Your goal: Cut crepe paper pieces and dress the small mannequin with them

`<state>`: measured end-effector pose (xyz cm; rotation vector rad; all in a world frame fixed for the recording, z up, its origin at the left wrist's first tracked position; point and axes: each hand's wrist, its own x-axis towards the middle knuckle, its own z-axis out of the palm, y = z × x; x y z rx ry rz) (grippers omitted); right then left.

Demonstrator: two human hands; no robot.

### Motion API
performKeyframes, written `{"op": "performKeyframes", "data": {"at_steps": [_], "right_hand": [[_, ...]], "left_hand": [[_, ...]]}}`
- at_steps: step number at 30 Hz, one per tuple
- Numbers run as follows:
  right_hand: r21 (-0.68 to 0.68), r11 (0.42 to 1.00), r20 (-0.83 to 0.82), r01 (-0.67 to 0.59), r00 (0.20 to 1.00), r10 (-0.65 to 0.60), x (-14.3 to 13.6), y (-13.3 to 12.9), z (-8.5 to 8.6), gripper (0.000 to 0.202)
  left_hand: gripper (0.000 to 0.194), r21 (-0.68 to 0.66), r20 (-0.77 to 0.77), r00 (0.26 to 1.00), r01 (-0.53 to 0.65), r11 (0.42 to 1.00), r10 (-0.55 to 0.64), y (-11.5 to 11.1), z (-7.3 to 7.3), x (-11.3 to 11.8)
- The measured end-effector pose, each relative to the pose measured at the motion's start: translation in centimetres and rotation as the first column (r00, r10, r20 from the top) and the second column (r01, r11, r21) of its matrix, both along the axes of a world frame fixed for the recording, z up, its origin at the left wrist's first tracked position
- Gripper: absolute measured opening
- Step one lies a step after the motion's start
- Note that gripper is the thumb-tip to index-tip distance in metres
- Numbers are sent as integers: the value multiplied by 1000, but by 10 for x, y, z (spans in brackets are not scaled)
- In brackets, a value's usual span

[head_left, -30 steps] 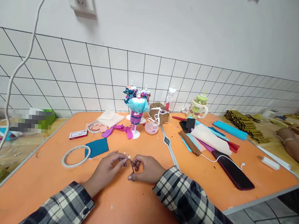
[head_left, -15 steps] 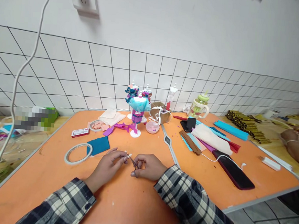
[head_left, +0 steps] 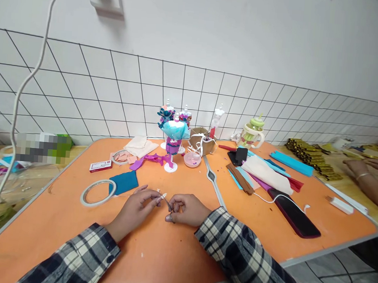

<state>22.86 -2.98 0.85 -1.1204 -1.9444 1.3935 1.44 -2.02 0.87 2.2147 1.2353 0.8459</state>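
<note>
Relative to one second earlier, the small scissors [head_left: 168,204] now lie at a flatter slant in the right hand [head_left: 188,210], blades aimed left at a pale scrap [head_left: 164,196]; the last half second shows almost no shift. Scrap is pinched between thumb and finger of the left hand [head_left: 136,211], low over the near part of the orange table [head_left: 140,264]. Hands near each other, scissors bridging the gap. Judgement: blades are now better lined up with the scrap; whether they bite into it, cannot tell, since the fingers cover part of both. Surroundings: teal cloth [head_left: 125,183] and tape ring [head_left: 84,194] just beyond the left hand, ring overlapping the cloth edge. Magenta strip [head_left: 153,158], dressed figurine [head_left: 173,146] and pink bowl [head_left: 192,165] farther back. Phone [head_left: 294,213], crossed by a white cable, well apart at right. A co-worker's hand [head_left: 353,167] at far right now reaches farther left than before, well away from the scissors.
</note>
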Motion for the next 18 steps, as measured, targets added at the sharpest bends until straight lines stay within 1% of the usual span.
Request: {"op": "performKeyframes", "data": {"at_steps": [3, 7, 10, 15, 18], "right_hand": [[-28, 1000, -5, -10, 1000, 10, 0, 0, 2, 27], [16, 999, 26, -41, 999, 40, 1, 0, 1, 26], [17, 999, 20, -47, 999, 47, 1, 0, 1, 25], [-8, 999, -25, -36, 999, 36, 1, 0, 1, 28], [-24, 999, -39, -35, 999, 34, 0, 0, 1, 28]], "left_hand": [[24, -7, -3, 1000, 1, 1000, -1, -1, 1, 0], [25, -19, 17, 1000, -4, 1000, 5, -1, 2, 1], [25, -32, 27, 999, -21, 999, 22, -2, 3, 1], [23, -2, -25, 1000, -3, 1000, 3, -2, 5, 1], [24, -7, -35, 999, -7, 1000, 7, -1, 3, 1]]}}
